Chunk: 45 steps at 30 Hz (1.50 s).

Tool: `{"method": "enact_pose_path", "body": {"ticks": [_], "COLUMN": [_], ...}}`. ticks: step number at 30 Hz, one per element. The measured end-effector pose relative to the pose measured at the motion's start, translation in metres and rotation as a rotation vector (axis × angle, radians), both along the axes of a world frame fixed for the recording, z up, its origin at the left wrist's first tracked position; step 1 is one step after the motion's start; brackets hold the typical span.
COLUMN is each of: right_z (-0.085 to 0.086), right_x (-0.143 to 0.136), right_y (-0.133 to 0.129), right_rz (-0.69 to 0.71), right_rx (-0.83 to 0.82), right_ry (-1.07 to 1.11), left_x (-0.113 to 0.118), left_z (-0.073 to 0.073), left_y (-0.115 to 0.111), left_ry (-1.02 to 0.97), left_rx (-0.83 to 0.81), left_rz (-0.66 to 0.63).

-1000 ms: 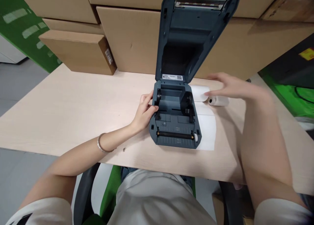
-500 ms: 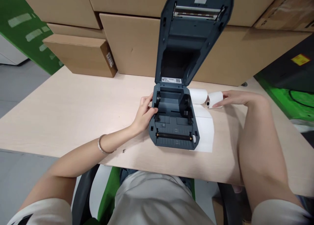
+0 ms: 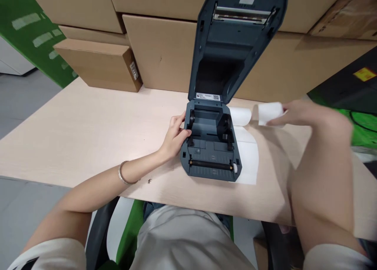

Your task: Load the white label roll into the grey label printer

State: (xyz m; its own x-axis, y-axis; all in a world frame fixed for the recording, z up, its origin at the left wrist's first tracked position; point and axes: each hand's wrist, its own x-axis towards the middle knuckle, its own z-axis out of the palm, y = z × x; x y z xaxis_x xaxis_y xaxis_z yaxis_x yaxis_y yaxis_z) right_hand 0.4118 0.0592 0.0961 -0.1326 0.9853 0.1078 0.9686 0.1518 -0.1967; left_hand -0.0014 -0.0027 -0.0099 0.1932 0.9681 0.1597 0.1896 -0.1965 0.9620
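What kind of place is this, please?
Probably a packing or storage area, perhaps in a warehouse or workshop. Large cardboard boxes are stacked behind the pale worktable, and an open label-printer-like device stands on it beside white paper.

Along the far side of my table (image 3: 88,136), big cardboard boxes (image 3: 161,54) stand like a wall, with a smaller box (image 3: 94,68) before them on my left. To my right I see a yellow label (image 3: 365,74) on something dark (image 3: 338,89), near green material (image 3: 363,128).
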Motion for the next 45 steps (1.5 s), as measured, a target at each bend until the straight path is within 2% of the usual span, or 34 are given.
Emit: {"method": "enact_pose_path", "body": {"ticks": [3, 4, 6, 8, 10, 13, 15, 17, 21, 24, 30, 33, 36, 40, 45], "right_z": [0.037, 0.046, 0.054, 0.047, 0.030, 0.002, -0.009, -0.009, 0.008, 0.017, 0.008, 0.004, 0.008, 0.018, 0.010], "right_x": [-0.019, -0.032, -0.067, -0.106, -0.139, -0.165, -0.168, -0.166, -0.154, -0.151, -0.169, -0.174, -0.165, -0.147, -0.143], "right_y": [-0.033, -0.044, -0.061, -0.068, -0.065, -0.052, -0.047, -0.046, -0.055, -0.063, -0.070, -0.072, -0.079, -0.094, -0.107], "right_rz": [-0.126, -0.113, 0.038, 0.220, 0.359, 0.455, 0.503, 0.579, 0.685, 0.752, 0.671, 0.706, 0.772, 0.785, 0.834], "right_rx": [-0.035, -0.022, 0.070, 0.121, 0.163, 0.116, 0.036, -0.061, -0.326, -0.459, -0.311, -0.332, -0.395, -0.416, -0.319], "right_ry": [-0.043, -0.008, 0.142, 0.254, 0.259, 0.221, 0.241, 0.305, 0.417, 0.381, 0.272, 0.337, 0.352, 0.233, 0.190], "left_x": [0.000, -0.001, 0.000, 0.000, 0.001, 0.001, 0.001, 0.001, 0.000, -0.001, -0.004, -0.004, -0.004, -0.003, -0.001], "left_z": [0.000, 0.000, 0.000, 0.000, 0.000, 0.001, 0.002, 0.002, -0.001, -0.002, -0.006, -0.008, -0.006, -0.001, 0.006], "left_y": [-0.001, -0.001, -0.001, 0.000, 0.000, 0.000, 0.000, 0.000, 0.001, 0.002, 0.005, 0.006, 0.005, 0.002, -0.001], "left_ry": [0.001, 0.003, 0.002, -0.005, -0.009, 0.006, 0.012, 0.000, -0.014, 0.009, 0.006, 0.001, 0.015, 0.000, -0.051], "left_rx": [0.021, 0.027, 0.030, 0.017, -0.001, -0.010, -0.010, -0.012, 0.005, 0.021, 0.043, 0.045, 0.046, 0.001, -0.062], "left_rz": [0.006, 0.008, 0.011, 0.010, 0.010, 0.010, 0.011, 0.004, -0.020, -0.032, -0.032, -0.030, -0.025, -0.012, -0.025]}}
